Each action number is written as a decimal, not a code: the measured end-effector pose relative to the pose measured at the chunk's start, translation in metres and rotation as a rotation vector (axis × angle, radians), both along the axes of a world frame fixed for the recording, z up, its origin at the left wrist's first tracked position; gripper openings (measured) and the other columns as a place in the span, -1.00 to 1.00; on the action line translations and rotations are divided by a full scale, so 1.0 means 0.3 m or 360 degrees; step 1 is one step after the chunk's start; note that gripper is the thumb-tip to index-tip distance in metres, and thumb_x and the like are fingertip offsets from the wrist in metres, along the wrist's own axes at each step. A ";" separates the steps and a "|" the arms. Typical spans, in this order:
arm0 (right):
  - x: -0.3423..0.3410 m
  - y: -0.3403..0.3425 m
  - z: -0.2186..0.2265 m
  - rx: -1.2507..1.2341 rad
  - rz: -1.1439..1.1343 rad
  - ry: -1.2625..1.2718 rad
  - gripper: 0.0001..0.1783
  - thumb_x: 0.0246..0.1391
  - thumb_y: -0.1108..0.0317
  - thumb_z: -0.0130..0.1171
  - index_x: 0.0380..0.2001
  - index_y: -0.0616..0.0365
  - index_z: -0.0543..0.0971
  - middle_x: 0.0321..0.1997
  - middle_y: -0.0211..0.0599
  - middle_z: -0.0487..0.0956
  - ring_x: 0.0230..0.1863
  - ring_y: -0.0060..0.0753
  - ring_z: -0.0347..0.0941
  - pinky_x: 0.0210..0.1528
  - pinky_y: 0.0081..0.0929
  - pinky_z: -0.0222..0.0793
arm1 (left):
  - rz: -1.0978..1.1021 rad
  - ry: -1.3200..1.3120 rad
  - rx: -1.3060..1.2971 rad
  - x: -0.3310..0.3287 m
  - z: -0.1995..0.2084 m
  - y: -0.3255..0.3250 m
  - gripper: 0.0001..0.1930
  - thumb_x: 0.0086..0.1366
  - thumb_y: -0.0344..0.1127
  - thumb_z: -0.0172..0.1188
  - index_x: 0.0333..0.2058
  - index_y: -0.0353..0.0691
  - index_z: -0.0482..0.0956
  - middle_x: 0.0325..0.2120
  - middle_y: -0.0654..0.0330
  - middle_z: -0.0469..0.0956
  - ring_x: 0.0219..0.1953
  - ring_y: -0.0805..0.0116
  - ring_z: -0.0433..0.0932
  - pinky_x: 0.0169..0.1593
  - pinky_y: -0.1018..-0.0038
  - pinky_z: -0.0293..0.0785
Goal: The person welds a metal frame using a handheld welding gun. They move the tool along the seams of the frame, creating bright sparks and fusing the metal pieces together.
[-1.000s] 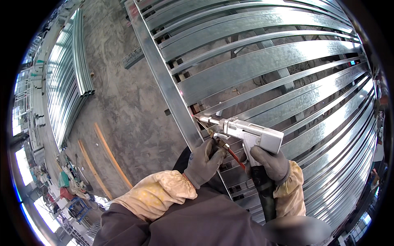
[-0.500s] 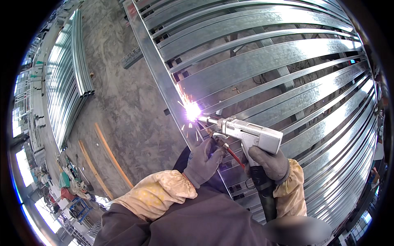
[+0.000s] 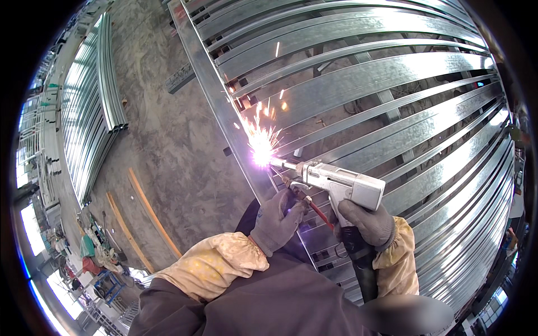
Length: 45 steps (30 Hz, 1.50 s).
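Observation:
My right hand [image 3: 367, 224], in a grey knit glove, is wrapped round the grip of a silver handheld welding gun [image 3: 343, 180]. A thick black cable [image 3: 361, 269] runs down from that grip. At the gun's tip a bright white-violet glow [image 3: 262, 154] throws orange sparks upward and hides the spot beneath it. My left hand [image 3: 277, 221], gloved alike, has its fingers closed at the front end of the red wire feed tube [image 3: 318, 210] below the nozzle. Under the glow, flat metal bars [image 3: 336, 95] meet the long side rail [image 3: 221, 109] of a galvanized metal frame.
Many more bars of the frame spread to the right. On the concrete floor [image 3: 162, 129] at left lie a stack of metal profiles [image 3: 92, 106] and two orange strips [image 3: 151, 207]. A short metal tube [image 3: 180, 78] lies beside the rail. Assorted gear [image 3: 92, 252] stands at lower left.
The sparks have grown into a wider spray and fly farther up along the rail. The gun and both hands have barely moved.

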State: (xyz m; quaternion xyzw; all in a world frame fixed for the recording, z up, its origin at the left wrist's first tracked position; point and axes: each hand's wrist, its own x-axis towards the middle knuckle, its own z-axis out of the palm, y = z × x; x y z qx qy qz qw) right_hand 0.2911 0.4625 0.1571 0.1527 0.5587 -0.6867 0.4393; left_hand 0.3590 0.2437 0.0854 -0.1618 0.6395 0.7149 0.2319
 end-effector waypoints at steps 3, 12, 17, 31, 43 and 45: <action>0.003 0.006 -0.004 -0.0024 0.0009 0.0017 -0.50 0.23 0.18 0.21 0.12 0.27 0.46 -0.35 -0.19 0.63 -0.48 -0.41 0.59 -0.45 -0.48 0.53 | -0.0020 -0.0004 -0.0009 0.006 -0.005 -0.001 -0.82 0.43 -0.46 0.04 -0.05 -0.36 0.48 -0.46 0.35 0.44 -0.46 0.66 0.38 -0.24 0.61 0.48; 0.014 0.014 -0.014 -0.0030 0.0030 0.0118 -0.49 0.26 0.20 0.20 0.17 0.28 0.44 -0.34 -0.18 0.63 -0.47 -0.41 0.59 -0.44 -0.49 0.54 | -0.0037 0.0065 0.0029 0.020 -0.021 -0.001 -0.82 0.44 -0.47 0.02 -0.03 -0.35 0.45 -0.41 0.34 0.46 -0.43 0.65 0.41 -0.23 0.62 0.48; 0.015 0.014 -0.002 -0.0003 0.0026 0.0059 -0.48 0.25 0.21 0.21 0.17 0.28 0.44 -0.34 -0.18 0.63 -0.46 -0.42 0.59 -0.44 -0.49 0.54 | -0.0016 0.0028 0.0062 0.030 -0.024 0.002 -0.81 0.45 -0.45 0.02 -0.02 -0.36 0.45 -0.38 0.33 0.49 -0.41 0.63 0.44 -0.25 0.62 0.46; 0.015 0.013 0.028 -0.0002 0.0060 0.0010 -0.61 0.32 0.33 0.13 0.13 0.27 0.43 -0.38 -0.27 0.62 -0.46 -0.51 0.57 -0.44 -0.54 0.50 | -0.0146 0.0060 -0.0105 0.036 -0.012 -0.008 -0.77 0.45 -0.42 0.04 -0.01 -0.41 0.48 -0.40 0.29 0.49 -0.40 0.62 0.43 -0.28 0.58 0.45; 0.091 0.048 0.045 0.0061 -0.0078 -0.0004 -0.56 0.25 0.27 0.20 0.10 0.29 0.47 -0.30 -0.23 0.63 -0.47 -0.43 0.59 -0.44 -0.49 0.53 | -0.0233 0.0144 -0.0171 0.071 -0.009 0.003 -0.76 0.34 -0.27 0.18 -0.16 -0.35 0.54 -0.56 0.20 0.56 -0.52 0.44 0.53 -0.39 0.43 0.45; 0.105 0.053 0.065 0.0054 -0.0053 -0.0043 -0.57 0.27 0.26 0.19 0.11 0.28 0.47 -0.28 -0.25 0.63 -0.44 -0.47 0.58 -0.41 -0.51 0.52 | -0.0266 0.0128 -0.0152 0.090 -0.003 0.007 -0.76 0.34 -0.28 0.17 -0.16 -0.35 0.53 -0.55 0.20 0.57 -0.51 0.43 0.53 -0.38 0.44 0.45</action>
